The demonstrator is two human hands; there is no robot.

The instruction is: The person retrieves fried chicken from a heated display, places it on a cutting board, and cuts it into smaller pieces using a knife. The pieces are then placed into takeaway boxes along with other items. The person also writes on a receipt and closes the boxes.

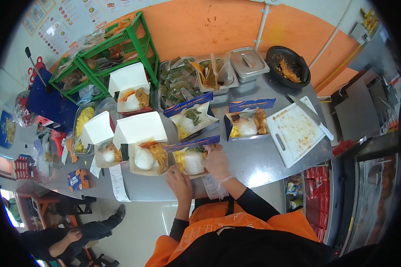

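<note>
In front of me stands an open blue paper meal box (pixel 191 162) with a white rice mound (pixel 193 165), yellow scrambled egg and dark green leaves. My bare left hand (pixel 180 184) grips its front left corner. My right hand (pixel 217 163), in a clear plastic glove, reaches over its right side; the fingertips are partly hidden against a brown piece of food. Left of it, another open box (pixel 148 160) holds rice and fried chicken. Behind it, a blue box (pixel 191 120) contains rice, egg and leaves. To the right, a further blue box (pixel 248 125) has rice, egg and chicken.
A knife (pixel 308 111) lies across a crumb-covered white cutting board (pixel 295 131). Behind it sits a dark stone mortar (pixel 288 66). Steel pans (pixel 178 80) and a green rack (pixel 113 50) line the back. Receipts (pixel 119 183) lie along the front edge. Another person (pixel 77 238) sits lower left.
</note>
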